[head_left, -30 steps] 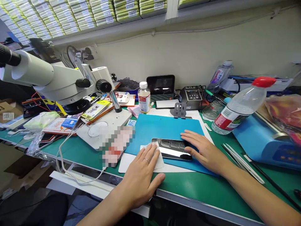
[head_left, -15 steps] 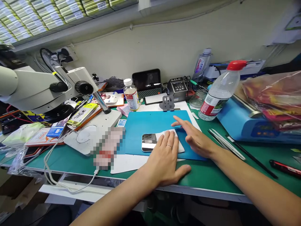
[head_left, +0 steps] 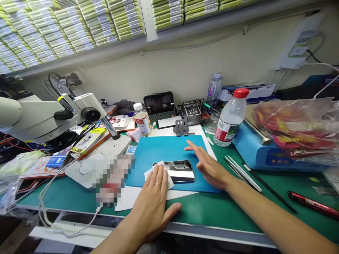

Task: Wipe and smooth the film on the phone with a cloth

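Observation:
A smartphone with a glossy, reflective face lies flat on a blue mat. Over its left end is a white wipe, pressed down under the straight fingers of my left hand. That hand lies flat with its thumb spread away, and the wipe's edges stick out on both sides of the fingers. Just right of the phone, my right hand hovers over or rests on the mat with fingers apart and nothing in them; whether it touches the phone's edge I cannot tell.
A microscope stands at left beside booklets. Behind the mat are a small bottle, a grey stand and a black control box. At right are a red-capped bottle, tweezers, a blue machine and a red pen-like tool.
My left hand has slid with the wipe from the phone's right end to its left end, uncovering the right part. My right hand stays open near the phone. The camera view has shifted.

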Demonstrator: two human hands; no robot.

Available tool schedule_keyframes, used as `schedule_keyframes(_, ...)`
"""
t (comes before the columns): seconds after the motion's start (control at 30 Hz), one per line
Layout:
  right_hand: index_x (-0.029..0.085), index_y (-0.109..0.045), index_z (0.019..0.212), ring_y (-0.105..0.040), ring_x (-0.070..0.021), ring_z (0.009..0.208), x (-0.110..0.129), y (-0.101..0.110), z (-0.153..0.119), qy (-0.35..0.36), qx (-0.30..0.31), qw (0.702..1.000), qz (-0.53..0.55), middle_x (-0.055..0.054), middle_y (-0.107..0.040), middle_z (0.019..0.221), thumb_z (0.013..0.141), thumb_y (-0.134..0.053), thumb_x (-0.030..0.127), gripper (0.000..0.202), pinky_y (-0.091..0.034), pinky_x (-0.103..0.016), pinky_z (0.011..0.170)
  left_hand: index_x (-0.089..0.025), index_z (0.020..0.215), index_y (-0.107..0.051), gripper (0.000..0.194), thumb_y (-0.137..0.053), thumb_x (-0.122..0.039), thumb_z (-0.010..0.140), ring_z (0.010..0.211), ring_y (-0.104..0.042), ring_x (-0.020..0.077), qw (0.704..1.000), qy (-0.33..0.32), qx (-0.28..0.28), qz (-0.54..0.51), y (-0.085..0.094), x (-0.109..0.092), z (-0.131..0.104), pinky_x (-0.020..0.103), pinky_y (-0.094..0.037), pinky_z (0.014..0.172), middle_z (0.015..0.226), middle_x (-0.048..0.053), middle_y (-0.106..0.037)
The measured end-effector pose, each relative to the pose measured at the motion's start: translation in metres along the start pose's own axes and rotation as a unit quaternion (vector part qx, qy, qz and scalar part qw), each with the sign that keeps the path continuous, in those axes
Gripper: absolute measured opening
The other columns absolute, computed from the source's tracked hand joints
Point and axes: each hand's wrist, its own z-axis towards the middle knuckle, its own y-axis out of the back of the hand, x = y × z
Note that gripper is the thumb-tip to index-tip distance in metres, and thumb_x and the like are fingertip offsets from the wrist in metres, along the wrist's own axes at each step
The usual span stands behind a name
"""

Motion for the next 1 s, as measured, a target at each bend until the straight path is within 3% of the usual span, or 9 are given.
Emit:
schedule_keyframes(0.1, 0.033, -0.016, 0.169, -0.057, -0.0362, 0.136, 0.001, 0.001, 0.002, 0.000, -0.017, 1.000, 0.004, -0.014, -0.062, 0.146, 0.089, -0.014, 0.085, 0.095, -0.045, -0.056, 0.113, 0.003, 0.162, -0.026, 0.095, -0.027, -0.072, 0.104, 0.158, -0.011, 0.0425, 0.999, -0.016, 0.008, -0.044, 0.009, -0.024, 0.029, 0.057, -0.024, 0.128, 0.169, 0.027, -0.012)
schedule_keyframes(0.17, 0.033, -0.019, 0.168, -0.058, -0.0360, 0.134, -0.003, 0.000, 0.003, -0.009, -0.030, 0.999, 0.010, -0.014, -0.062, 0.144, 0.089, -0.014, 0.085, 0.095, -0.045, -0.056, 0.113, 0.003, 0.162, -0.027, 0.095, -0.024, -0.072, 0.104, 0.159, -0.011, 0.0398, 0.994, -0.061, 0.014, -0.090, 0.015, -0.041, 0.043, 0.052, -0.021, 0.130, 0.169, 0.026, -0.015)
schedule_keyframes(0.27, 0.031, -0.023, 0.167, -0.061, -0.0368, 0.131, -0.013, -0.004, 0.005, -0.022, -0.048, 0.999, 0.000, -0.016, -0.063, 0.143, 0.089, -0.012, 0.086, 0.096, -0.048, -0.057, 0.110, 0.000, 0.162, -0.030, 0.093, -0.024, -0.072, 0.104, 0.159, -0.014, 0.0360, 0.985, -0.112, 0.025, -0.132, 0.021, -0.052, 0.046, 0.048, -0.020, 0.131, 0.170, 0.023, -0.018)
schedule_keyframes(0.37, 0.031, -0.024, 0.167, -0.059, -0.0365, 0.134, -0.019, -0.007, 0.004, -0.003, -0.042, 0.999, -0.020, -0.015, -0.063, 0.144, 0.091, -0.014, 0.084, 0.093, -0.046, -0.058, 0.112, -0.001, 0.163, -0.028, 0.091, -0.029, -0.072, 0.104, 0.160, -0.016, 0.0335, 0.988, -0.102, 0.015, -0.118, 0.020, -0.036, 0.033, 0.046, -0.023, 0.130, 0.170, 0.021, -0.019)
schedule_keyframes(0.53, 0.033, -0.024, 0.167, -0.053, -0.0363, 0.141, -0.015, -0.007, 0.003, 0.004, -0.029, 0.999, -0.046, -0.014, -0.060, 0.151, 0.094, -0.017, 0.081, 0.088, -0.044, -0.059, 0.115, -0.001, 0.160, -0.032, 0.085, -0.037, -0.065, 0.106, 0.157, -0.024, 0.0376, 0.999, -0.016, -0.010, -0.036, 0.009, 0.014, -0.003, 0.055, -0.034, 0.125, 0.168, 0.024, -0.023)
schedule_keyframes(0.67, 0.032, -0.030, 0.165, -0.049, -0.0362, 0.145, -0.017, -0.005, 0.003, -0.005, -0.057, 0.997, -0.044, -0.014, -0.052, 0.159, 0.093, -0.015, 0.081, 0.088, -0.041, -0.059, 0.119, 0.001, 0.160, -0.032, 0.086, -0.034, -0.067, 0.106, 0.156, -0.027, 0.0397, 0.999, 0.005, -0.028, -0.014, 0.005, 0.020, -0.014, 0.057, -0.036, 0.123, 0.167, 0.026, -0.025)
schedule_keyframes(0.77, 0.031, -0.032, 0.164, -0.046, -0.0358, 0.148, -0.021, -0.006, 0.005, -0.003, -0.067, 0.997, -0.045, -0.014, -0.049, 0.162, 0.093, -0.014, 0.080, 0.088, -0.037, -0.060, 0.122, 0.001, 0.160, -0.032, 0.093, -0.032, -0.073, 0.103, 0.156, -0.026, 0.0395, 0.999, -0.025, -0.020, -0.039, 0.005, 0.003, 0.005, 0.053, -0.034, 0.125, 0.167, 0.025, -0.025)
schedule_keyframes(0.9, 0.029, -0.035, 0.163, -0.040, -0.0348, 0.152, -0.021, -0.007, 0.007, -0.004, -0.042, 0.998, -0.052, -0.013, -0.045, 0.165, 0.096, -0.016, 0.077, 0.084, -0.032, -0.060, 0.125, 0.003, 0.159, -0.032, 0.103, -0.033, -0.080, 0.099, 0.157, -0.025, 0.0375, 0.994, -0.073, -0.033, -0.074, 0.005, -0.022, 0.054, 0.048, -0.027, 0.129, 0.167, 0.026, -0.029)
schedule_keyframes(1.0, 0.028, -0.038, 0.161, -0.038, -0.0345, 0.154, -0.020, -0.007, 0.006, -0.011, -0.034, 0.998, -0.055, -0.013, -0.043, 0.166, 0.097, -0.016, 0.076, 0.083, -0.031, -0.059, 0.125, 0.003, 0.159, -0.031, 0.102, -0.035, -0.079, 0.099, 0.158, -0.024, 0.0363, 0.992, -0.090, -0.031, -0.080, 0.005, -0.029, 0.073, 0.047, -0.025, 0.130, 0.166, 0.027, -0.030)
